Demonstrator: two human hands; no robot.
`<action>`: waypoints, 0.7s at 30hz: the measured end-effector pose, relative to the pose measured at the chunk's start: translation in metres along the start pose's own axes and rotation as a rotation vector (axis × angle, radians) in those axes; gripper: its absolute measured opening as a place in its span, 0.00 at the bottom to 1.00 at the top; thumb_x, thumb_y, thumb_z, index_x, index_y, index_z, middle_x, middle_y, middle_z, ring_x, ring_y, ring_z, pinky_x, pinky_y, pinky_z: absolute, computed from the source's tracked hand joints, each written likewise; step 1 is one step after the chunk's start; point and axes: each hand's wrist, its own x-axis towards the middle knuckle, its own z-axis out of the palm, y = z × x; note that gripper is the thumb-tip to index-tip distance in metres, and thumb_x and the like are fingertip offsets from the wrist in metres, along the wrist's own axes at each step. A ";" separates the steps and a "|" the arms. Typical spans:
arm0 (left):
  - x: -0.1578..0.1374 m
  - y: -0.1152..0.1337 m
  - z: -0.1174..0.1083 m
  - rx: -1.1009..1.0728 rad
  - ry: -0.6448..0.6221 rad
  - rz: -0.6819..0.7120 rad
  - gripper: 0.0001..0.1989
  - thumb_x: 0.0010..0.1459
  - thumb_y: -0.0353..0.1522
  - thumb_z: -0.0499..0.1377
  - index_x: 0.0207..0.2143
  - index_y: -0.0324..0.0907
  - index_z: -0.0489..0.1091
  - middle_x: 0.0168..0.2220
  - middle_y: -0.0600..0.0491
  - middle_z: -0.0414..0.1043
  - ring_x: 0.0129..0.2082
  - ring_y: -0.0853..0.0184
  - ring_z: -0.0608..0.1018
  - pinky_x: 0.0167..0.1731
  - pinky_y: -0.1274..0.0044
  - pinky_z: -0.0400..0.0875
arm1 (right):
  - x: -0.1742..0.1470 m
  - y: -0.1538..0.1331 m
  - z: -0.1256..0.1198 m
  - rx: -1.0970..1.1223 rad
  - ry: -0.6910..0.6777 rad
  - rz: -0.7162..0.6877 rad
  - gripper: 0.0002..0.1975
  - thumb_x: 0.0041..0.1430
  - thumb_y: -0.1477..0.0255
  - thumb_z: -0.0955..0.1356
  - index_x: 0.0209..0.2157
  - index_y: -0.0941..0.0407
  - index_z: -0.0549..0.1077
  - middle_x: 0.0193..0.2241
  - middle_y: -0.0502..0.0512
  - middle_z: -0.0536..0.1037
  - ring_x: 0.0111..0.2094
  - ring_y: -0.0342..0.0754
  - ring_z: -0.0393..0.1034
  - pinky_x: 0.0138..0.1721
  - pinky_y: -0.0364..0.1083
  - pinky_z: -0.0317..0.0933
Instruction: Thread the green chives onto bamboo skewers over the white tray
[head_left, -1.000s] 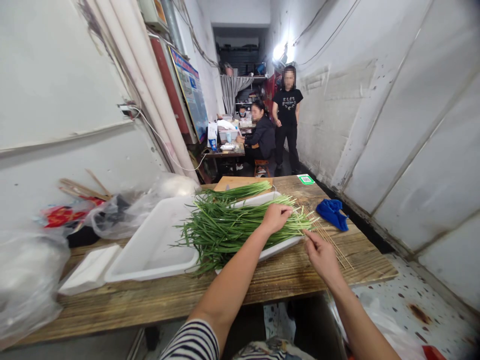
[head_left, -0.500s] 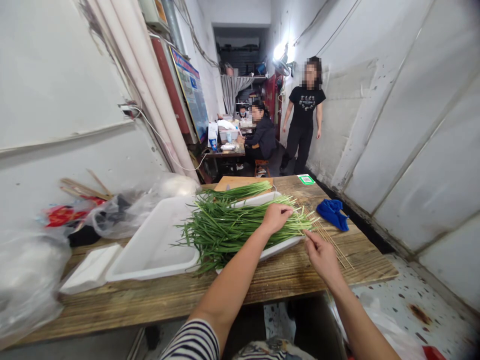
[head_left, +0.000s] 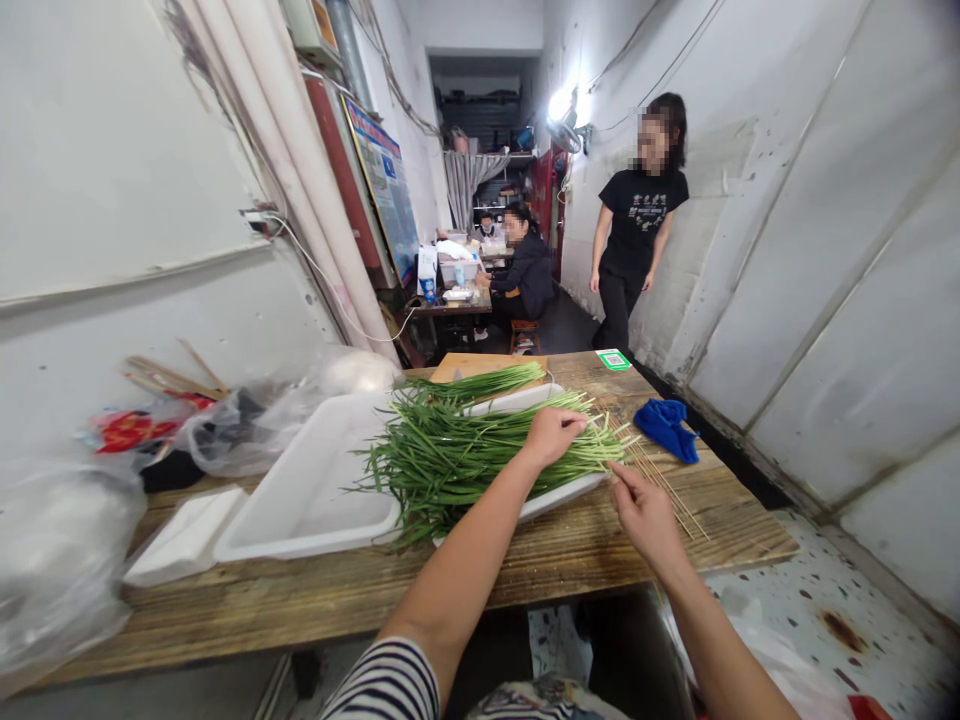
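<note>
A big heap of garlic chives (head_left: 450, 455) lies across a white tray, leaves to the left and pale stem ends to the right. My left hand (head_left: 553, 436) rests on top of the heap, its fingers closed in a pinch on stems near their cut ends. Just right of the tray's near corner is my right hand (head_left: 646, 512), thumb and index finger pressed together by the stem tips. What those fingertips hold is too small to make out. Several thin bamboo skewers (head_left: 667, 488) lie on the wooden table (head_left: 570, 555) beside it.
A white plastic tray (head_left: 315, 500) stands at left, beside a white block (head_left: 184, 535) and plastic bags (head_left: 60, 560). Behind the chives is a cutting board (head_left: 480, 363). A blue cloth (head_left: 667, 428) lies at right. One person (head_left: 637, 220) stands beyond the table; others sit farther back.
The person in black beyond the table has come closer and shifted right, with the head turned. Both my hands stay practically where they were.
</note>
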 end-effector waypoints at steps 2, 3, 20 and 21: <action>0.000 -0.001 0.000 0.001 -0.011 0.005 0.10 0.51 0.28 0.58 0.35 0.37 0.77 0.35 0.49 0.78 0.36 0.66 0.78 0.43 0.75 0.70 | 0.000 0.001 0.000 0.000 0.004 0.003 0.19 0.54 0.67 0.62 0.43 0.60 0.77 0.26 0.58 0.80 0.30 0.52 0.74 0.29 0.47 0.66; 0.000 -0.001 0.000 0.001 -0.015 0.008 0.10 0.51 0.28 0.58 0.35 0.37 0.77 0.35 0.49 0.78 0.36 0.66 0.78 0.43 0.75 0.70 | 0.000 0.001 0.001 0.000 0.007 0.005 0.19 0.54 0.67 0.62 0.43 0.60 0.77 0.26 0.58 0.80 0.29 0.52 0.74 0.29 0.47 0.66; -0.004 -0.007 0.000 0.100 -0.063 0.163 0.09 0.53 0.30 0.58 0.35 0.40 0.77 0.37 0.50 0.78 0.37 0.66 0.78 0.42 0.77 0.70 | 0.004 0.003 0.004 -0.028 0.032 0.015 0.20 0.54 0.68 0.61 0.43 0.61 0.77 0.25 0.59 0.80 0.22 0.50 0.72 0.24 0.46 0.64; -0.004 -0.008 0.000 0.099 -0.100 0.195 0.09 0.53 0.30 0.58 0.35 0.40 0.77 0.37 0.50 0.78 0.38 0.66 0.78 0.42 0.77 0.70 | 0.005 0.003 0.005 -0.030 0.041 0.014 0.20 0.54 0.67 0.61 0.43 0.61 0.77 0.26 0.59 0.80 0.23 0.50 0.72 0.24 0.46 0.64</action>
